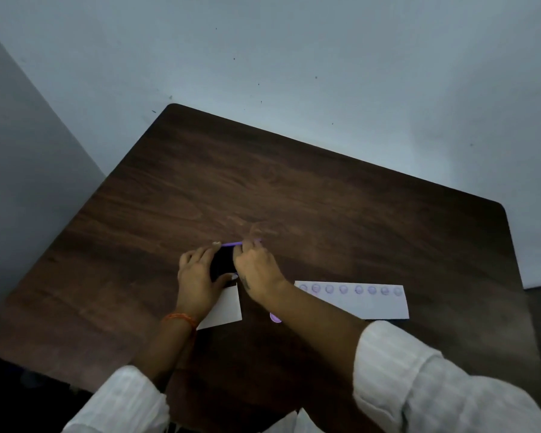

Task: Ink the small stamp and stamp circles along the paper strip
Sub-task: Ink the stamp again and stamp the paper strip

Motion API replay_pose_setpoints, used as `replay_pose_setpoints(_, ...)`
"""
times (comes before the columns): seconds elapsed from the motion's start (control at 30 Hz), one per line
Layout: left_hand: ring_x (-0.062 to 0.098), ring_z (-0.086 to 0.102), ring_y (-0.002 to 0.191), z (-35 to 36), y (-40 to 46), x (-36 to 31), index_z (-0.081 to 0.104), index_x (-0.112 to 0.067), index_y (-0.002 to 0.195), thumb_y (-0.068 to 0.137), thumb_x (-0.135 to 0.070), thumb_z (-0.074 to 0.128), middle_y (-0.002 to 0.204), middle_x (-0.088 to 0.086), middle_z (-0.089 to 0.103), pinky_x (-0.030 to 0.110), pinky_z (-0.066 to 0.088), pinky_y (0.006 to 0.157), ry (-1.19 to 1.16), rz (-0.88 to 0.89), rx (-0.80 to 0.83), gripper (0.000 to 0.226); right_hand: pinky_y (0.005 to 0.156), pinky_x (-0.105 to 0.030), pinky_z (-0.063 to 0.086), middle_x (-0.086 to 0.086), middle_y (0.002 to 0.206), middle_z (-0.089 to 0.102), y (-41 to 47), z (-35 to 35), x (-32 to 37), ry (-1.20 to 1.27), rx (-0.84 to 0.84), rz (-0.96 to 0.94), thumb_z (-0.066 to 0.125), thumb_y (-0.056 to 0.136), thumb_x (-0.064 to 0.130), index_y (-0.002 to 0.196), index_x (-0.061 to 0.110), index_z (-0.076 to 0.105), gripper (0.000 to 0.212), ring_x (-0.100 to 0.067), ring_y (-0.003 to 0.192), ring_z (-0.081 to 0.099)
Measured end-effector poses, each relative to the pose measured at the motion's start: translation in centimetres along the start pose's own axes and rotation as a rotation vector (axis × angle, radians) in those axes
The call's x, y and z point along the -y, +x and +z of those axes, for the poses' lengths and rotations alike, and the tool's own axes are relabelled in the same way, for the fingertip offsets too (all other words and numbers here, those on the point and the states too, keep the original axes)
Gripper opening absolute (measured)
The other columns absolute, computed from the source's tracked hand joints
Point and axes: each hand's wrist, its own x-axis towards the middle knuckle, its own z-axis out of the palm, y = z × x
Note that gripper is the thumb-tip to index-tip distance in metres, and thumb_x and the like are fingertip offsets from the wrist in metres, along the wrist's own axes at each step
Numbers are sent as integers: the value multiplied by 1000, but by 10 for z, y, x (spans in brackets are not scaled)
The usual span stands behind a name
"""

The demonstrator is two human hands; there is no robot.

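Observation:
A dark ink pad [224, 263] with a purple edge sits mid-table between both hands. My left hand [197, 276] grips its left side, thumb curled under the near edge. My right hand [256, 267] pinches the pad's purple rim at the far right corner. The white paper strip [372, 304] lies to the right and carries a row of several pale purple stamped circles along its far edge. A small round purple stamp [275, 317] lies on the table, partly hidden under my right forearm.
A second white paper piece [228, 307] lies under my left wrist. The dark wooden table [263, 182] stands in a corner, with pale walls behind and to the left. White sleeves cover both forearms near the frame's bottom.

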Motion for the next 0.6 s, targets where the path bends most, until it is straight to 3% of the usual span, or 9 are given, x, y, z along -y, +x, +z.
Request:
replay_pose_setpoints(0.23,35,43,116,-3,-1,-4,49,-8,129,71,-25,78,130,14,56,42,36,97,28,-4,36,67,90,-39,46,-23,122,54,3,-10,0,86,13,72,53,89,6,118,-3,53,30,-35,111,53)
replay_pose_setpoints(0.33,37,43,117,-4,1,-7,47,-7,130,71,-25,78,130,16,54,45,36,98,63,-15,73,69,74,-38,43,-26,96,61,0,-20,-12,310,-12,131,51,89,6,84,3,65,15,-34,91,58)
replay_pose_setpoints(0.4,37,44,118,-6,0,-9,46,-6,130,71,-27,78,130,17,53,45,36,99,92,-12,90,70,67,-33,40,-24,84,61,-10,-21,-23,641,-104,212,58,84,4,71,7,64,15,-29,80,58)
replay_pose_setpoints(0.43,37,44,118,-5,0,-11,46,-6,130,72,-27,77,130,17,53,45,35,100,101,-8,91,70,70,-33,46,-24,89,66,-21,-19,-31,877,-187,268,62,82,2,81,3,69,7,-29,81,61)
replay_pose_setpoints(0.5,37,44,120,-10,2,-3,45,-7,131,73,-28,76,132,18,52,46,34,102,121,-42,89,70,73,-30,57,-23,97,69,-38,-15,-35,1407,-271,404,64,82,-1,101,-2,67,20,-23,76,66)
replay_pose_setpoints(0.6,38,37,130,-11,1,-6,39,-9,136,74,-30,75,142,19,42,51,29,107,109,-56,104,75,61,-17,58,-9,87,70,-92,-5,-70,1960,-329,564,59,86,-1,101,4,66,17,-10,66,69)
